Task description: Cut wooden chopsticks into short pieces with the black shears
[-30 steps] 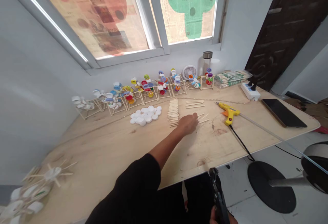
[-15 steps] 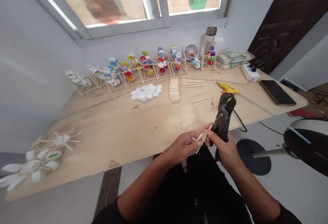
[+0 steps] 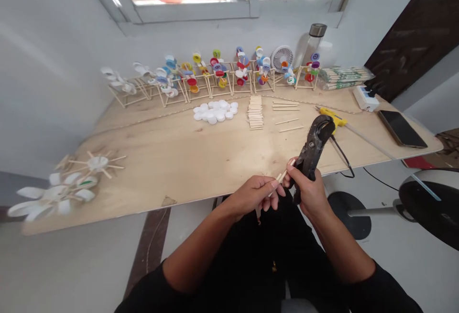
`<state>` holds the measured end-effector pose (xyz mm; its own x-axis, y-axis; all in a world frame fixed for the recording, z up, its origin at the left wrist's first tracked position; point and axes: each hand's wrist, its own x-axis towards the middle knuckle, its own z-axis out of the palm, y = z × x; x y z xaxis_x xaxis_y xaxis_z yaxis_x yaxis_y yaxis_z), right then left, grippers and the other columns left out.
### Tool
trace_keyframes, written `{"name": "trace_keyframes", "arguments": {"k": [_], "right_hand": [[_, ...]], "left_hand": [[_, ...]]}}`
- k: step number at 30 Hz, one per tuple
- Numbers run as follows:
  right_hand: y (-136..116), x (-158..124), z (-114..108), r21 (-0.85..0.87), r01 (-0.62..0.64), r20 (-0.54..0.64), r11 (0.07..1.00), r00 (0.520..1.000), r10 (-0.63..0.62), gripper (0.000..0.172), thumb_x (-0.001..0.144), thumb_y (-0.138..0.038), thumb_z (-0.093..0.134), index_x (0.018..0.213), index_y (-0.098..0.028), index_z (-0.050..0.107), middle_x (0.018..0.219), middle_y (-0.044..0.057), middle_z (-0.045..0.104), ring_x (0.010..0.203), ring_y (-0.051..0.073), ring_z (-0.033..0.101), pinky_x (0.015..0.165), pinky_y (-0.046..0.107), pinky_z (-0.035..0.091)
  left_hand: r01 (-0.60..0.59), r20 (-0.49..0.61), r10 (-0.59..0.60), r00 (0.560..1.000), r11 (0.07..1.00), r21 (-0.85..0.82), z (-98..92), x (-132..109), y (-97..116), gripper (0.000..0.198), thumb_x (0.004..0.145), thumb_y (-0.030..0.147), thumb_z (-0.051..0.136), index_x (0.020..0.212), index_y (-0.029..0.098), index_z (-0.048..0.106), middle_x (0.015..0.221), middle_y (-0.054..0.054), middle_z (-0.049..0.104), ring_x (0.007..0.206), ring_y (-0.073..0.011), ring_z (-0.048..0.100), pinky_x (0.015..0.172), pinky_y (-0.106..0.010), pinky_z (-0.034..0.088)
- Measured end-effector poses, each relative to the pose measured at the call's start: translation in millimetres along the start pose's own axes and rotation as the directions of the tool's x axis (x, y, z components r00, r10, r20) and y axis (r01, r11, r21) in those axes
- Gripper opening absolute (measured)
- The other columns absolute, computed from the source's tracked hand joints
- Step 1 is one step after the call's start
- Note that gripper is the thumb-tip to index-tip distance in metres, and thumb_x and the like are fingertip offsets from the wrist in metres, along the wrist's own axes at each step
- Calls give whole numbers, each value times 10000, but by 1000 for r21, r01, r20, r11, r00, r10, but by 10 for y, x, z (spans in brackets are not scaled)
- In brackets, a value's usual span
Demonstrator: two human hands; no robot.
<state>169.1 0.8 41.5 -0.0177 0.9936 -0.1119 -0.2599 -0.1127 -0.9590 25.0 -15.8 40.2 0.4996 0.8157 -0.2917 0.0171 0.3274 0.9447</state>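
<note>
In front of my lap, my left hand (image 3: 255,192) pinches short thin wooden sticks (image 3: 280,177) between thumb and forefinger, its other fingers loosely spread. My right hand (image 3: 309,188) is wrapped around a black hand cutter (image 3: 311,146) that looks like a pipe cutter, its head pointing up and away from me. The thumb and fingertips of that same hand also touch the upper end of a stick. The sticks lie nearly side by side between both hands. On the table beyond lie a pile of cut sticks (image 3: 255,113) and several loose sticks (image 3: 286,106).
White bottle caps (image 3: 215,112) lie mid-table. Stick frames with coloured cap wheels (image 3: 222,76) line the wall. A yellow glue gun (image 3: 333,118), phone (image 3: 402,129), power adapter (image 3: 366,98) and bagged sticks (image 3: 344,78) are on the right. Cap-and-stick wheels (image 3: 53,196) lie left.
The sticks have come closer together between my hands, and the left hand's lower fingers have loosened. The camera view has shifted, so the table appears higher and further right.
</note>
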Motion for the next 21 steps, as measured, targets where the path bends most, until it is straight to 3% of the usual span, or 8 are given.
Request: {"name": "trace_keyframes", "arguments": {"k": [3,8,15,21], "right_hand": [[24,23,36,-13,-2,4,1000,1000,3,140,725,-266,648,768,-171,555,523,-54,509,463,98,477,471,221,388],[49,55,66,-26,-3,-5,1000,1000,3,159,717,-270,653,795,-169,558,526,-54,515,457,98,480,461,220,394],[87,87,61,-25,2,-44,1000,999,-3,163,699,-273,663,778,-173,561,526,-55,521,455,94,486,475,219,406],[97,71,44,-32,11,-65,999,998,-13,153,713,-266,646,791,-170,556,535,-50,523,469,102,487,491,233,405]], "left_hand": [[52,109,-44,993,996,-75,-74,10,4,332,882,384,382,841,133,596,510,3,575,380,-68,423,410,-195,290],[137,184,-103,978,974,-179,-162,26,13,346,896,392,358,854,137,587,474,0,593,319,-61,427,347,-174,257],[196,216,-154,964,963,-184,-206,30,-3,346,897,398,364,840,138,586,462,-2,599,303,-61,443,318,-161,247],[190,217,-146,965,962,-197,-191,33,-8,341,882,406,401,815,133,594,402,32,536,283,-45,366,327,-159,251]]}}
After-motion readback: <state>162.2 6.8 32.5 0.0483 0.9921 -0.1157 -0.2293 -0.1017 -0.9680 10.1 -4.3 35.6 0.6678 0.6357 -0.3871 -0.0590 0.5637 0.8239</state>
